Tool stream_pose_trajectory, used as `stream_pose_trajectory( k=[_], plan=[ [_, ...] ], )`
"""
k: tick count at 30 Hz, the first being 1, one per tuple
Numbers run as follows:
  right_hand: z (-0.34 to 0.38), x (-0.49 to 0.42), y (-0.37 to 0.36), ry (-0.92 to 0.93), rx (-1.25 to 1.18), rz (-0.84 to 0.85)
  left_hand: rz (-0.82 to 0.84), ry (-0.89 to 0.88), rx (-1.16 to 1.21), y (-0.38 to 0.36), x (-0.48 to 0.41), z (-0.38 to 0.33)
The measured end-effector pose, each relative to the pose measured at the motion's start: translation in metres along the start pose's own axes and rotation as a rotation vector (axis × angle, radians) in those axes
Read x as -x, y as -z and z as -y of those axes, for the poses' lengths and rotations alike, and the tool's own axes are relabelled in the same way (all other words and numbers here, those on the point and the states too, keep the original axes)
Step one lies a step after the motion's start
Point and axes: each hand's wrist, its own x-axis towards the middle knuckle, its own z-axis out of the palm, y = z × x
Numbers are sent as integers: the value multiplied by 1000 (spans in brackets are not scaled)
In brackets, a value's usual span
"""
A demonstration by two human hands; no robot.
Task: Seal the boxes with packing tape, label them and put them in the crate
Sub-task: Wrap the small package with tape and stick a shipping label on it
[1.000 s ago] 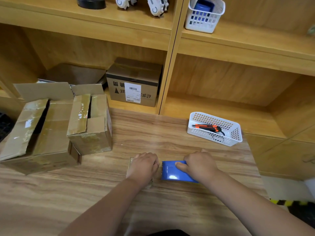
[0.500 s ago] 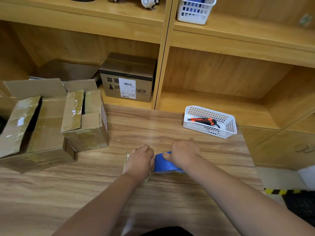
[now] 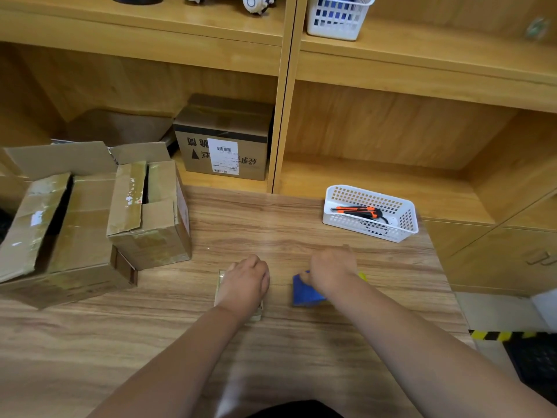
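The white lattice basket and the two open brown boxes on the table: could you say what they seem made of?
White lattice basket: likely moulded plastic, matte, with regular holes. Large brown box and small brown box: cardboard, flaps streaked with glossy old tape.

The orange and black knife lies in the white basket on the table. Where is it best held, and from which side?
Pinch the knife across its orange middle, on its two long sides, coming down from above. It lies flat along the basket, whose walls probably block a sideways reach. Which end holds the blade I cannot tell.
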Motion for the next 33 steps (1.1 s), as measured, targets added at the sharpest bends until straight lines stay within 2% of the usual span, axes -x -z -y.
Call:
stream_pose_trajectory(
  k=[4, 8, 16, 19, 20, 22, 24, 28, 30, 33],
  plan=[
    [-27, 9, -34, -128, -37, 56, 18, 8, 66, 3, 0, 2],
    [-42, 19, -70, -185, -50, 37, 49, 31, 133, 0, 1, 7],
    [-29, 35, -105, -291, -207, -6, 80, 48, 206, 1, 1, 8],
    [-8, 31, -104, -302, -272, -204, 79, 41, 189, 1, 0, 7],
    [2, 29, -102, -256, -325, -353, 80, 38, 182, 2, 0, 6],
    [27, 24, -89, -126, -515, -455, 72, 36, 178, 3, -1, 6],
    [53, 20, -70, -93, -759, -314, 73, 27, 173, 2, -2, 7],
    [84, 11, -68, -264, -1118, -160, 84, 3, 141, 2, -2, 7],
    [90, 9, -67, -343, -1201, -127, 81, 4, 129, 2, -3, 8],
    [94, 10, -64, -351, -1152, -155, 50, -17, 121, 1, -5, 10]
  ],
)
